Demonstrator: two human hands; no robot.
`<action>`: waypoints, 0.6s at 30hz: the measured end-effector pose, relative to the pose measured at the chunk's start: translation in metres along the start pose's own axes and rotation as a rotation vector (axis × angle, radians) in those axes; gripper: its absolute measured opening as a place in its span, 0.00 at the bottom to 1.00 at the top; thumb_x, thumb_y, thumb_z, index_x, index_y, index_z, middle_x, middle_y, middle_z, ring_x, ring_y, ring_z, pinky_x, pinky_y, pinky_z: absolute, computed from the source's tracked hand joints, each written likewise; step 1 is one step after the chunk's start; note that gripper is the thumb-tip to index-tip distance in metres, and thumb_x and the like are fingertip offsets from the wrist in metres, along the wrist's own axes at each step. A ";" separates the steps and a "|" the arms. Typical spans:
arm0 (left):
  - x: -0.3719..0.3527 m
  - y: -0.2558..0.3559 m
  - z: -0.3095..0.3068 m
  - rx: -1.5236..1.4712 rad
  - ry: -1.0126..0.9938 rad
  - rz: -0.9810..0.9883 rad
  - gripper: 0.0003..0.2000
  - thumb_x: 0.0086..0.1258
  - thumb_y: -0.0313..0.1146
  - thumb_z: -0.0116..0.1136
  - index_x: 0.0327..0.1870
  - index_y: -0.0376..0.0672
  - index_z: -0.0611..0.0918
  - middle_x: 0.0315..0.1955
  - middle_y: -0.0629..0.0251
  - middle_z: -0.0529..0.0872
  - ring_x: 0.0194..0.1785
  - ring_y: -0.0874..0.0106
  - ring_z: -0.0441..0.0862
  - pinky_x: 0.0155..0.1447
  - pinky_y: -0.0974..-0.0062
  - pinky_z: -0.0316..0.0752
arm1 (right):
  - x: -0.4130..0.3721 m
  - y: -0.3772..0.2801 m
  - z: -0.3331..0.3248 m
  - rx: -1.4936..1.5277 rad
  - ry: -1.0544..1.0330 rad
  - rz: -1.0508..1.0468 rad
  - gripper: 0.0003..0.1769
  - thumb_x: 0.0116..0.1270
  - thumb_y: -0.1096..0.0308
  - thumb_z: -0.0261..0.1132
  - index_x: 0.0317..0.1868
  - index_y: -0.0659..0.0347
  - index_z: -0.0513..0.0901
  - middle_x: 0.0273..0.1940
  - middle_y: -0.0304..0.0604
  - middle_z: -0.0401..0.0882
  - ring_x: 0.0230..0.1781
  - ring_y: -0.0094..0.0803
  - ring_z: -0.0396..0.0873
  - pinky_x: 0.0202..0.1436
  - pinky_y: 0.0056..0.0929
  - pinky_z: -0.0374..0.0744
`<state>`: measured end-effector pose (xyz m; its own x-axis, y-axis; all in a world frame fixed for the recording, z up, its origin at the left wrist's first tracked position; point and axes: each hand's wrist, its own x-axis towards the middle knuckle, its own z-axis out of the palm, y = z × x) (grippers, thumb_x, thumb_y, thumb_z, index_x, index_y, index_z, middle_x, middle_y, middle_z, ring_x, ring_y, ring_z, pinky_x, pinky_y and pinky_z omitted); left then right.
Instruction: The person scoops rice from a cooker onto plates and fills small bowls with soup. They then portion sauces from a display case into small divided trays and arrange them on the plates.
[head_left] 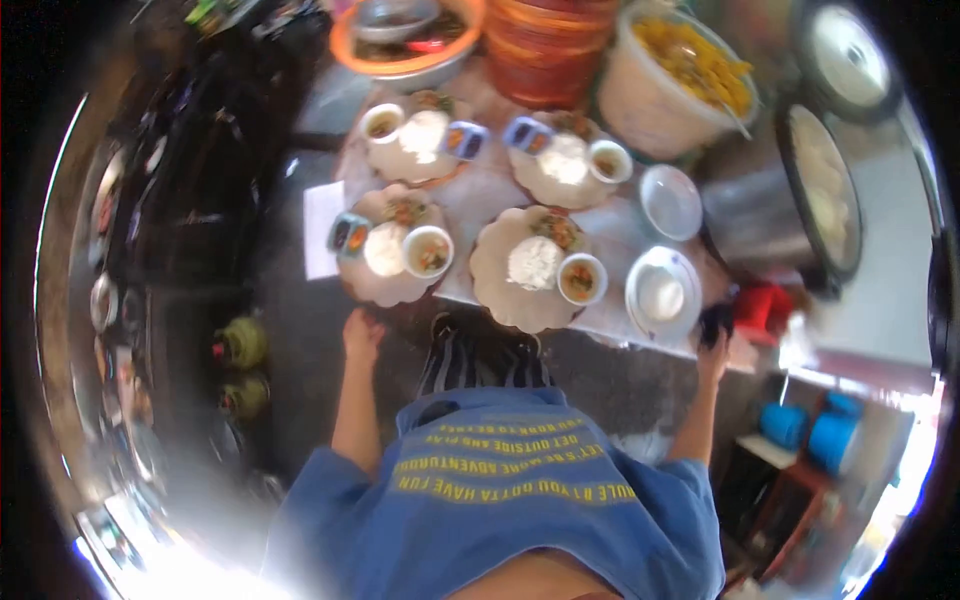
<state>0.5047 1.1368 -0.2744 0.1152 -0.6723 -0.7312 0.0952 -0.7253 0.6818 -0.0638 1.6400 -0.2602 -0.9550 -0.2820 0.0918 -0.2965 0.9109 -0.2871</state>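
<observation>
My left hand [363,333] hangs beside the table's front left edge, fingers loosely curled with nothing visible in them. At the front right corner, my right hand [714,340] is closed at a small dark object [716,320], too blurred to name. A red container [763,314] stands just beyond it. Closest to that hand is a white bowl [663,297] with something white inside. The front right scalloped plate [497,290] carries rice [535,262], a soup cup [582,279] and vegetables. The front left plate [385,290] also has a small blue dish [348,236].
Two similar filled plates sit farther back. Behind them are an orange basin [345,50], a stacked reddish container [550,60] and a white bucket [640,110] of yellow food. A large metal pot [750,200] of rice stands right. Green gas cylinders [243,343] are at left.
</observation>
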 end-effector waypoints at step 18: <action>0.079 0.068 -0.010 -0.264 0.160 0.085 0.14 0.62 0.36 0.59 0.44 0.37 0.78 0.35 0.60 0.81 0.29 0.70 0.78 0.33 0.72 0.74 | -0.215 -0.420 0.037 0.863 -1.286 -0.197 0.20 0.70 0.61 0.60 0.53 0.69 0.75 0.35 0.46 0.83 0.35 0.27 0.83 0.39 0.26 0.82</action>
<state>0.5303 1.0357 -0.2851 0.2863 -0.6820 -0.6730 0.3294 -0.5895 0.7375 0.2663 1.3068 -0.1951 -0.1288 -0.8413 -0.5250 0.1066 0.5146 -0.8508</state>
